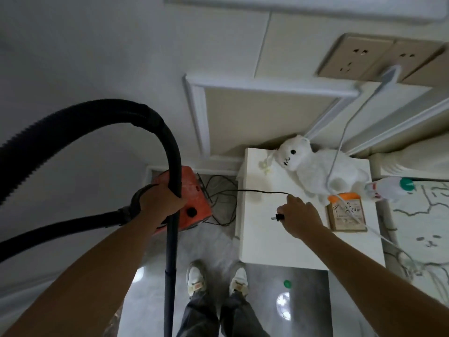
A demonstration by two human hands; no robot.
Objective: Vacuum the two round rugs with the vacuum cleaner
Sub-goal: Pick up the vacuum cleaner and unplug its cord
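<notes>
1. The vacuum cleaner [194, 190] stands on the floor just beside the left edge of the white surface [267, 242], close to the wall. Its body is orange-red with a round black knob on top.
2. A ribbed black hose [73, 117] arches up from the left and joins a smooth curved black tube [171, 251], which runs straight down in front of the vacuum cleaner.
3. The left hand [160, 200] is clenched round the curved tube, just above the vacuum cleaner's body.
4. The right hand [301, 217] pinches the black plug [278, 217] over the middle of the surface, its metal prongs pointing left.
5. The thin black cord [257, 190] runs from that hand across the left edge of the surface, down to a loose tangle on the floor beside the vacuum cleaner.
6. A white plush toy [315, 169] lies along the far edge of the surface. A brown book [346, 217] sits near the right edge.
7. A white cable [340, 152] hangs from the beige wall socket [357, 57] across the toy.
</notes>
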